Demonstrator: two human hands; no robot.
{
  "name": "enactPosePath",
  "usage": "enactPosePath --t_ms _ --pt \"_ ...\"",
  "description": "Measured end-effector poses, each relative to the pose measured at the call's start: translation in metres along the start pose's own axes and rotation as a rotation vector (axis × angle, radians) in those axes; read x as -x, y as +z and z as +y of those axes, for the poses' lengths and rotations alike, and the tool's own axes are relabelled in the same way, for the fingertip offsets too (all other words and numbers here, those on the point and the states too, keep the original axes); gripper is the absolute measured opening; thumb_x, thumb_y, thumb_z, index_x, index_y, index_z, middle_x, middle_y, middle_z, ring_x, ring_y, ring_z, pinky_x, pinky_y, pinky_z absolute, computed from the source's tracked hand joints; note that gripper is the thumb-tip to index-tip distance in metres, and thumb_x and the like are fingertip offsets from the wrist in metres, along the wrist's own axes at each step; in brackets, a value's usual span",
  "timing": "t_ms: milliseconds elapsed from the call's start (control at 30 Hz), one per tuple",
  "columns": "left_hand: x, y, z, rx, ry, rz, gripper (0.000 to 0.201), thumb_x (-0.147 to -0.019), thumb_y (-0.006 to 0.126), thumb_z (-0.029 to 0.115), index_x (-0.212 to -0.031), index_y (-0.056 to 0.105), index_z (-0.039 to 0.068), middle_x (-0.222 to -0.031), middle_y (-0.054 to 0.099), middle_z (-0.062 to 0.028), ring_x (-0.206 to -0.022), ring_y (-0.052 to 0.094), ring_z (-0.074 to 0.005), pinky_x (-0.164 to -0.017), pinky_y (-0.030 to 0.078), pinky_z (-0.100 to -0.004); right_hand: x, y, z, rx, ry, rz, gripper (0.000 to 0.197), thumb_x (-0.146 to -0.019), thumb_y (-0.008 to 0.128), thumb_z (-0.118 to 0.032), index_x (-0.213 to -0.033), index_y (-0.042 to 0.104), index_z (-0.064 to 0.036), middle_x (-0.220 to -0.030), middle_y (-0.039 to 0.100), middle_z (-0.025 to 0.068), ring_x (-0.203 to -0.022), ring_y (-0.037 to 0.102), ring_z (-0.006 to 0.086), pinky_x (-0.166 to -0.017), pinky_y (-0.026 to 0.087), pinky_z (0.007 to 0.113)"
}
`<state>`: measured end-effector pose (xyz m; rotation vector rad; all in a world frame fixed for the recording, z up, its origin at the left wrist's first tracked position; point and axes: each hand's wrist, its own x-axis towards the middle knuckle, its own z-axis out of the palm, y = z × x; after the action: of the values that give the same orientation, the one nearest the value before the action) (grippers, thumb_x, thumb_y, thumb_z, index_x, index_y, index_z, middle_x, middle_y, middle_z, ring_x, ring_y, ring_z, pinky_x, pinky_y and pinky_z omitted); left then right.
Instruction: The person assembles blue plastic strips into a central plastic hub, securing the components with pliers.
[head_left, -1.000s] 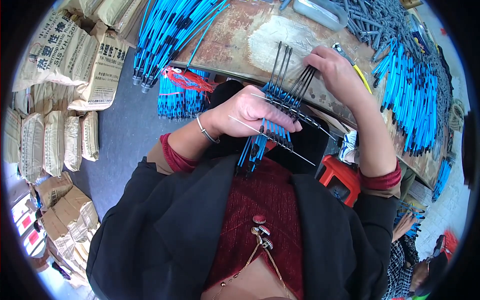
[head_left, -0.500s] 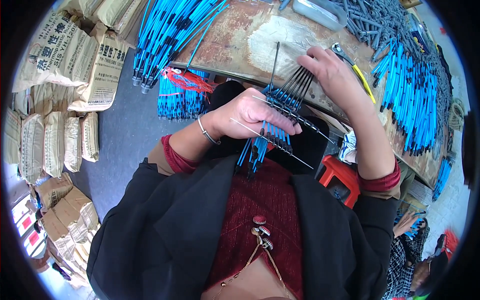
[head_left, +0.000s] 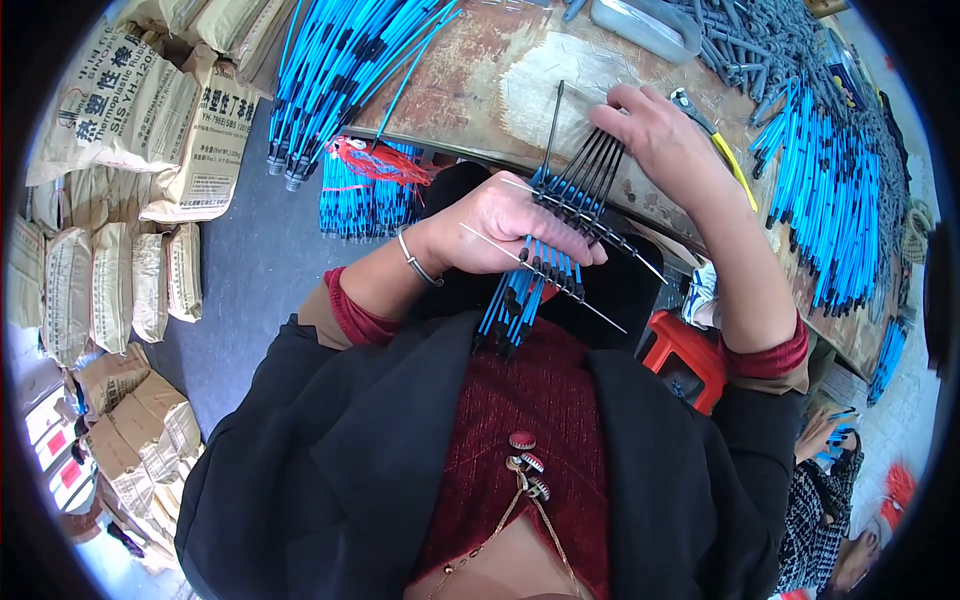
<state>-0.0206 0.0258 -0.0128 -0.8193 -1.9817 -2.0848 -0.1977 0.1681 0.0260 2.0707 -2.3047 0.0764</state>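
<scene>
My left hand (head_left: 512, 224) is closed around a bundle of thin blue rods (head_left: 520, 297) with black fittings, held in front of my chest by the table edge. Two thin metal wires (head_left: 603, 319) run crosswise through the rows of black fittings, above and below the fingers. Fingers of my right hand (head_left: 660, 135) are pinched on the upper black ends (head_left: 598, 165) of several rods, fanned out from the bundle. One black rod end (head_left: 555, 122) stands apart to the left, outside the right hand's grip. The fingers hide part of the bundle's middle.
The worn wooden table (head_left: 450, 100) carries blue rod piles (head_left: 825, 200), grey plastic pieces (head_left: 740, 40), a clear tray (head_left: 645, 28) and yellow-handled pliers (head_left: 735, 165). Paper sacks (head_left: 90, 290) stand left. A red stool (head_left: 685, 360) is below; another person's hand (head_left: 822, 432) shows at lower right.
Both hands keep their grips. The right hand has shifted very slightly left over the black rod ends, and the whole view has moved a little.
</scene>
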Motion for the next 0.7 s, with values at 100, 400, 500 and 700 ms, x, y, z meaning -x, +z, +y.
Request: enactPosePath --t_ms 100,400,500,700 --pt "-0.001 0.000 -0.002 -0.009 0.010 -0.002 0.029 -0.070 0.057 -0.002 -0.096 0.067 0.007 -0.097 0.067 -0.0089 -0.090 0.065 -0.0240 -0.081 0.051 -0.0311 -0.001 0.001 0.002 0.011 -0.026 0.004 0.021 -0.076 0.048 -0.003 -0.097 0.051 -0.0083 -0.096 0.052 0.0102 -0.090 0.054 0.0283 -0.079 0.046 0.035" --pt "-0.002 -0.003 -0.004 -0.009 0.021 -0.009 0.021 -0.077 0.061 0.007 -0.097 0.066 0.007 -0.097 0.067 -0.0089 -0.088 0.065 -0.0243 -0.077 0.052 -0.0299 -0.004 0.000 0.006 0.013 -0.052 0.007 0.021 -0.076 0.048 -0.003 -0.096 0.050 -0.0079 -0.095 0.052 0.0105 -0.089 0.054 0.0283 -0.079 0.046 0.035" --pt "-0.002 -0.004 -0.004 -0.018 0.027 -0.010 0.020 -0.078 0.061 0.009 -0.097 0.066 0.007 -0.097 0.067 -0.0088 -0.088 0.065 -0.0243 -0.077 0.052 -0.0296 -0.007 0.001 0.007 0.036 -0.065 -0.027 0.026 -0.075 0.048 -0.003 -0.101 0.051 -0.0088 -0.096 0.052 0.0107 -0.090 0.054 0.0283 -0.079 0.046 0.035" --pt "-0.001 -0.002 0.006 -0.060 0.008 -0.020 0.016 -0.079 0.062 0.005 -0.094 0.067 0.001 -0.098 0.066 -0.0155 -0.090 0.065 -0.0258 -0.080 0.051 -0.0337 -0.008 0.004 -0.009 0.165 -0.043 0.033 0.036 -0.075 0.049 -0.002 -0.110 0.051 -0.0103 -0.098 0.052 0.0106 -0.090 0.054 0.0282 -0.080 0.046 0.036"
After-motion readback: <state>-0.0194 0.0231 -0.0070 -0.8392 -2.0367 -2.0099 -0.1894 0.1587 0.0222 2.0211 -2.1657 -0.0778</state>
